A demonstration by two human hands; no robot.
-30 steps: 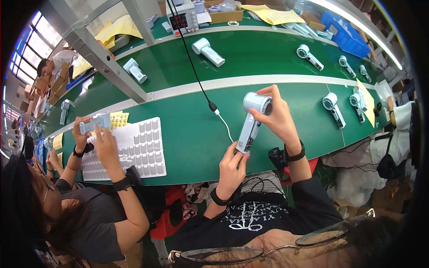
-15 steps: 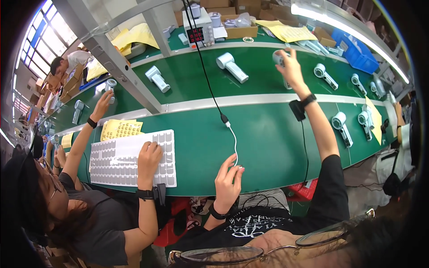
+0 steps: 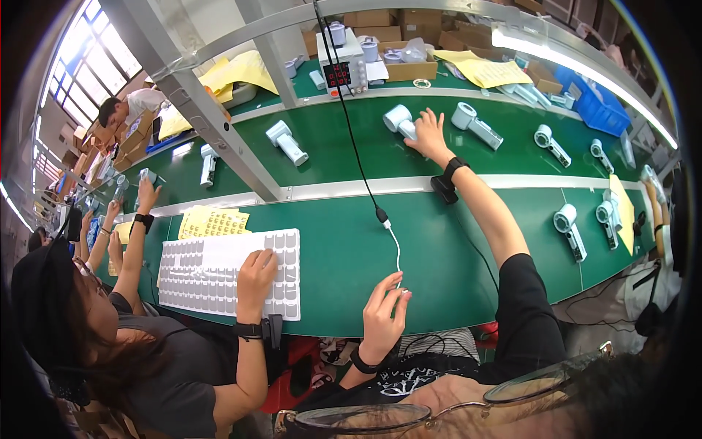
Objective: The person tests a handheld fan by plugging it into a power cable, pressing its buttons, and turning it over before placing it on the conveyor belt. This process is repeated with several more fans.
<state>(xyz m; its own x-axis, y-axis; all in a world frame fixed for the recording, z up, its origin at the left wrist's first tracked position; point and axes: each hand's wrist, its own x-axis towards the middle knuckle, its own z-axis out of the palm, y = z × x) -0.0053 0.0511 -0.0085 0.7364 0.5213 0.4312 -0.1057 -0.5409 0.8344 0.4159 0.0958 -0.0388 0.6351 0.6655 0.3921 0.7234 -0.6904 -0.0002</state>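
My left hand [image 3: 384,311] is closed in a pinch around the lower end of a thin white cable [image 3: 397,249], above the near bench. The cable hangs from a black lead [image 3: 358,157], joined by a plug. Across the dividing rail, my right hand [image 3: 430,139] reaches over the far green surface with fingers spread. It lies over the handle of a pale grey-blue handheld fan [image 3: 397,117], partly covering it; whether the fingertips touch it is unclear. A second fan [image 3: 477,126] lies just to the right of that hand.
More fans lie along the far strip, including one [image 3: 287,143] left and one [image 3: 552,145] right. Two fans, one of them [image 3: 570,233], rest on the near bench. A co-worker's hand [image 3: 256,282] lies on a sheet of grey stickers [image 3: 219,274]. A metal post [image 3: 219,124] stands left.
My right hand has let go of one fan, now lying on the far strip, and moved left over another. My left hand keeps its pinch on the cable. The view has shifted slightly.
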